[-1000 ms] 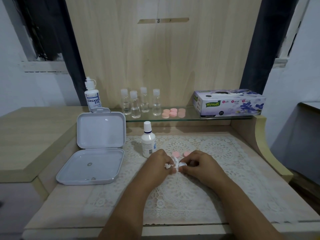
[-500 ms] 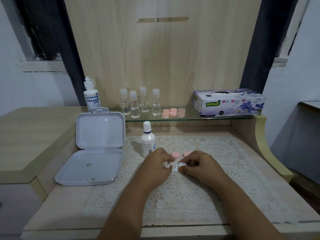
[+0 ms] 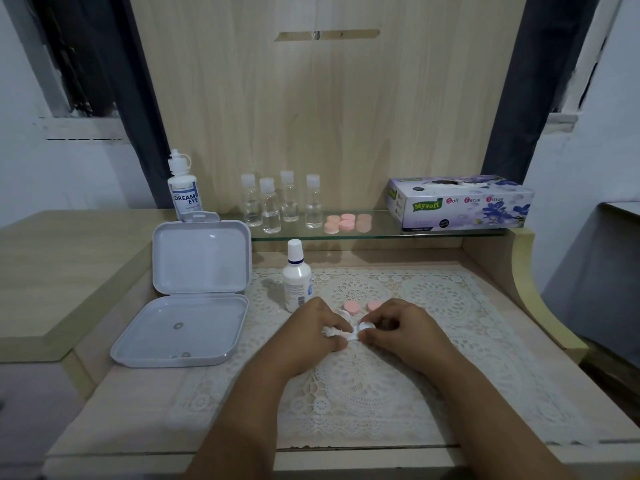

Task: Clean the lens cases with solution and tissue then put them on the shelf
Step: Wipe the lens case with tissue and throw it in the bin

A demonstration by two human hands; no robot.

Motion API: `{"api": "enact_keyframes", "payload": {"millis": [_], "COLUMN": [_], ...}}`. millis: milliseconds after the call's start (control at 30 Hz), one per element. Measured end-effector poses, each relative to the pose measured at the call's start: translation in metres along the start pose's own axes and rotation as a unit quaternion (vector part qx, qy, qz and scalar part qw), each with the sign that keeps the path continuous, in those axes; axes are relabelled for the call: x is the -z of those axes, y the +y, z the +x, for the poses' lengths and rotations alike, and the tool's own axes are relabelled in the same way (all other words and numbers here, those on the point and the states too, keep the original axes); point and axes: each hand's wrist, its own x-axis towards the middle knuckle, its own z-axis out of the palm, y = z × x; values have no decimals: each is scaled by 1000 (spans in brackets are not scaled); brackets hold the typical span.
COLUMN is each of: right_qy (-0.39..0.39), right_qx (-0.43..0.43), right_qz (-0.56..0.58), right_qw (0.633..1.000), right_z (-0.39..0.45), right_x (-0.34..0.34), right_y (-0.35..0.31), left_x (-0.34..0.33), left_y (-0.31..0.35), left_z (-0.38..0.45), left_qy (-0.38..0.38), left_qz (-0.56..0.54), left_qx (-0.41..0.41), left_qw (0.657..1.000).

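Both hands meet over the middle of the lace mat (image 3: 398,393) on the table (image 3: 114,420). The left hand (image 3: 308,336) has its fingers curled round a twisted wad of tissue (image 3: 333,331), and the right hand (image 3: 403,332) pinches a small white lens case (image 3: 363,330) between thumb and fingertips, the tissue's end touching the case. This looks like the wiping step for this piece.

To do it well, I would keep the case pinched by its rim so the cup stays open to the tissue, turn the tissue tip round inside rather than dab, and hold the work low over the mat so a slip costs nothing (the piece is tiny and light). Whether the inside is already dry cannot be told from here.

Just beyond the hands lie two pink caps (image 3: 351,307), and the white solution bottle (image 3: 296,282) stands upright just left of them. A group of pink lens cases (image 3: 347,223) already sits on the glass shelf (image 3: 381,233), beside four small clear bottles (image 3: 281,204); the tissue box (image 3: 460,206) rests at the shelf's right end, and a Dream Eye bottle (image 3: 183,188) at its left. An open white box (image 3: 187,303) stands on the table's left, lid up. Behind is a pale wood panel, with dark curtains and bluish walls either side.
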Motion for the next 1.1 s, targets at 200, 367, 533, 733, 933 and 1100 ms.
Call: {"api": "enact_keyframes", "payload": {"millis": [200,367,533,733,933,1100], "right_qy": [0,-5,-6,-6,-10,-5], "right_qx": [-2,7,9,7,1,0], "right_qz": [7,7,4,5,11,12], "right_qw": [1000,1000,1000,1000,1000,1000], "right_z": [0,0,0,1,2,2], "right_x": [-1,-1,0,-1,-1,-1], "right_y": [0,-2,-1,-1,-1,-1], "left_x": [-4,-7,-3,-10,-5,-6], "left_y": [3,5,6,3,10,11], "left_z": [5,6,7,7,12,13], "left_qy": [0,0,90,41,56,75], "left_qz": [23,-4,-132,4,-110,-110], "left_qx": [11,31,52,45,99,80], "left_qw": [1000,1000,986,998,987,988]}}
